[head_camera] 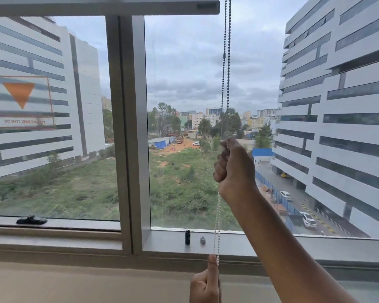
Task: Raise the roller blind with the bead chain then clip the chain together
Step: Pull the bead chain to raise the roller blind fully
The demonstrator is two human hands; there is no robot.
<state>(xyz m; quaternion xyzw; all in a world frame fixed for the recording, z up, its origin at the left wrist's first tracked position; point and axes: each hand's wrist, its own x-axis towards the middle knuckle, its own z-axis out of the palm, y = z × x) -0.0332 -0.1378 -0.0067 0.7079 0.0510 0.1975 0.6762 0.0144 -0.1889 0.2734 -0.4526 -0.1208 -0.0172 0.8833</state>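
The roller blind's bottom bar (103, 6) sits high at the top of the window, leaving the glass uncovered. A double-strand bead chain (226, 62) hangs from the top right of centre, with a small dark connector on its left strand. My right hand (235, 169) is raised and closed around the chain at mid-window height. Below it the pale strands run down to my left hand (206, 283), which pinches them between thumb and fingers near the bottom edge. On the sill stand a small black clip piece (187, 236) and a small grey piece (202, 239), left of the chain.
A thick grey window mullion (129, 127) stands left of the chain. A black window handle (31, 220) lies on the lower left frame. An orange triangle sticker (20, 101) is on the left pane. The grey sill (271, 246) runs across below the glass.
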